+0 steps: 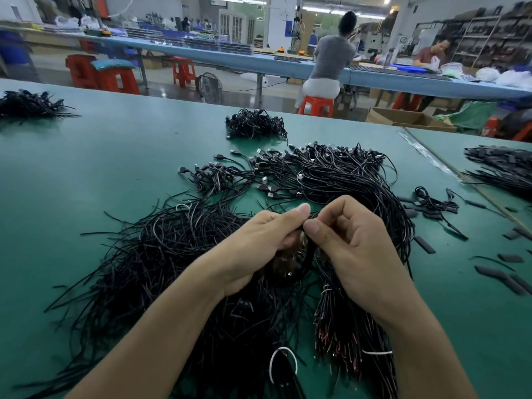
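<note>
At the bottom edge of the frame, between two bare forearms, a thick bundle of black cables (244, 326) is spread over the green worktop (86, 182). A white tie loop (283, 361) is seen on it at the lower centre. Just to the right, a second bundle with red wire ends (345, 326) is bound by a white tie.

Above these bundles, in the middle of the frame, the left hand (259, 243) and the right hand (354, 243) are brought together, thumbs almost touching. A single cable (308, 251) is held between them. The grip of the left hand is closed round it, fingers curled under and thumb laid along the top. The grip of the right hand is closed on it too, the cable being pinched between thumb and bent fingers. What else lies in the left palm is blurred.

Beyond the hands, a large pile of cables with plugs (331, 174) is fanned across the centre. A small heap (256, 125) is set apart behind it. Another heap (28, 105) is seen at the upper left, and one more (501, 168) at the right edge. Short black sleeve pieces (426, 244) are scattered at the right of the frame.

At the top of the frame, a seated person (331, 61) is seen from behind on a red stool (315, 106) at a long blue bench.
</note>
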Action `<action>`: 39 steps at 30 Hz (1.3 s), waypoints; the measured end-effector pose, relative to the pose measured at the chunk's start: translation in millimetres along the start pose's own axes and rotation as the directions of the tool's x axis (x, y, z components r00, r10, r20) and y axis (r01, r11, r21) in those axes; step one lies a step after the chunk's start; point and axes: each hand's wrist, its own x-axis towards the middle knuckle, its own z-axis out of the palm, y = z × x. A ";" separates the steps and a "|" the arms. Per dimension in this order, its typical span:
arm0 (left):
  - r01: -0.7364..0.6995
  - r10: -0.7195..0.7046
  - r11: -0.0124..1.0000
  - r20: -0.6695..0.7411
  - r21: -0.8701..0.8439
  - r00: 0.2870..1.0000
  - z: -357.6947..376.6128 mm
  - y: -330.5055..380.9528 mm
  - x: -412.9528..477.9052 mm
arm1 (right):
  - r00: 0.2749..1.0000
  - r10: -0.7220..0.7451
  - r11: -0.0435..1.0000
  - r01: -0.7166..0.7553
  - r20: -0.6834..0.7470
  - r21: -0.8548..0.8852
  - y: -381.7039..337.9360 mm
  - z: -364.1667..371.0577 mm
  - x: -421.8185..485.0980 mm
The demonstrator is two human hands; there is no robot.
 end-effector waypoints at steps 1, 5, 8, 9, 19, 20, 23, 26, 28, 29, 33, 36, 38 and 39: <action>0.026 -0.027 0.997 -0.010 -0.068 1.000 1.9 -0.8 0.6 | 1.000 -0.014 1.000 0.014 -0.025 0.006 -0.9 2.0 -0.2; 0.254 -0.180 0.852 0.200 -0.458 0.963 8.5 4.7 -2.5 | 0.993 -0.061 0.998 0.059 -0.104 -0.026 -6.3 10.2 -1.9; 0.323 -0.232 0.860 0.260 -0.395 0.937 12.2 4.1 -3.4 | 0.983 -0.109 0.983 0.086 -0.146 -0.160 -4.8 11.3 -1.5; 0.325 -0.247 0.880 0.250 -0.347 0.936 12.7 3.5 -3.2 | 0.978 -0.124 0.979 0.094 -0.166 -0.179 -4.8 10.6 -1.1; -0.006 -0.070 0.959 -0.254 -0.285 0.965 -13.0 -3.1 2.3 | 0.984 0.081 0.968 -0.115 -0.157 -0.222 9.4 4.2 1.2; -0.050 -0.058 0.942 -0.309 -0.332 0.949 -15.1 -2.1 2.6 | 0.988 0.142 0.933 -0.154 -0.060 -0.325 12.3 5.5 0.4; -0.157 -0.003 0.921 -0.408 -0.357 0.913 -16.0 -0.6 4.1 | 0.905 0.394 0.784 -0.242 0.157 -0.571 23.3 17.3 -5.1; -0.175 0.012 0.916 -0.410 -0.362 0.912 -15.4 0.1 4.6 | 0.888 0.436 0.683 -0.220 0.147 -0.697 28.5 31.8 -8.9; -0.160 0.012 0.921 -0.387 -0.355 0.922 -15.8 0.6 4.4 | 0.914 0.392 0.662 -0.199 0.107 -0.722 27.5 39.4 -10.0; -0.156 0.013 0.924 -0.377 -0.350 0.926 -15.6 0.4 4.5 | 0.920 0.377 0.656 -0.187 0.103 -0.731 27.1 42.6 -10.6; -0.163 0.019 0.919 -0.373 -0.359 0.928 -12.6 0.7 4.8 | 0.924 0.370 0.625 -0.168 0.100 -0.763 26.8 50.6 -12.1; -0.196 0.036 0.905 -0.392 -0.377 0.919 -10.6 0.8 4.9 | 0.930 0.358 0.631 -0.175 0.084 -0.756 27.3 49.5 -11.6; -0.217 0.034 0.886 -0.411 -0.410 0.911 -8.9 1.1 5.1 | 0.930 0.360 0.649 -0.193 0.073 -0.736 27.3 47.4 -10.8; -0.227 0.025 0.870 -0.420 -0.438 0.907 -7.9 1.2 5.4 | 0.928 0.365 0.659 -0.203 0.073 -0.724 27.2 46.5 -10.4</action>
